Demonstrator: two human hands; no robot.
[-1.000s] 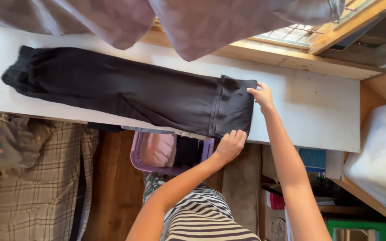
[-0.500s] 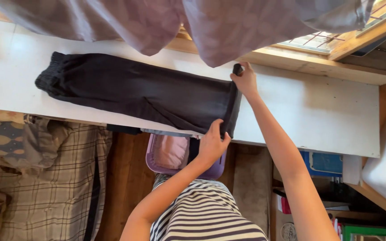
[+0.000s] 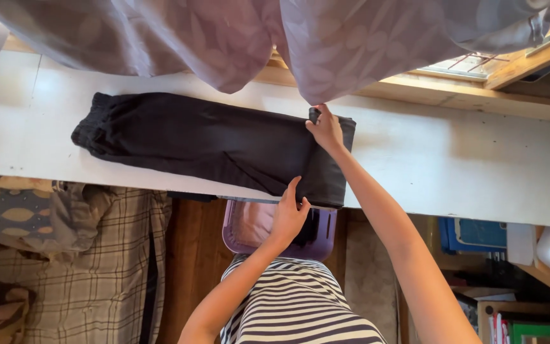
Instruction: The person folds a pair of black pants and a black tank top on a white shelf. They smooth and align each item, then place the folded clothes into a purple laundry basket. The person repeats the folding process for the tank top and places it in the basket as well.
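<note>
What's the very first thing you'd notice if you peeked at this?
A long black pair of trousers lies stretched along the white shelf board, with its right end folded over. The left hand and right hand both grip that folded end. Above hangs a big mauve leaf-patterned cloth, and below the board sits a purple basket.

The trousers (image 3: 205,143) lie along the board (image 3: 453,165), a basket (image 3: 249,229) below its near edge, cloth (image 3: 256,32) hanging behind.
</note>
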